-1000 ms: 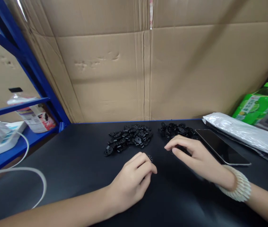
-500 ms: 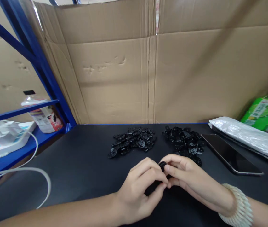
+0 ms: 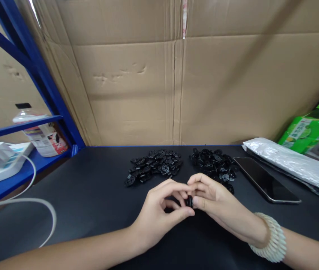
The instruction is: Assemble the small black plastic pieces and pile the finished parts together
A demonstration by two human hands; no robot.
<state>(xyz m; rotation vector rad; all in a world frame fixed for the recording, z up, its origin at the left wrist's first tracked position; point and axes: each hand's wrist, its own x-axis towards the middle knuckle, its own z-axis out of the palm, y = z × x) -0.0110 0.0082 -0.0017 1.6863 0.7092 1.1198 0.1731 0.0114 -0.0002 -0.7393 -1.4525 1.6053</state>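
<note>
From the head camera I am seeing both hands meeting over the black tabletop (image 3: 92, 202), working on a small round black part (image 3: 189, 201) between their fingertips. The right hand (image 3: 223, 206) is pinching it, thumb nearly closed toward curled fingers. The left hand (image 3: 153, 215) is curving around from 9 o'clock, thumb and index widely parted, their tips close to the part; I cannot tell whether it is gripping too. From the part, a heap of black perforated pieces (image 3: 159, 165) is lying at 11 o'clock, a second black heap (image 3: 217, 161) at 1, and a smartphone (image 3: 266, 180) between 2 and 3. I am judging this as two-handed fingertip handling; any next move is calling for a light, steady pinch and careful alignment.
</note>
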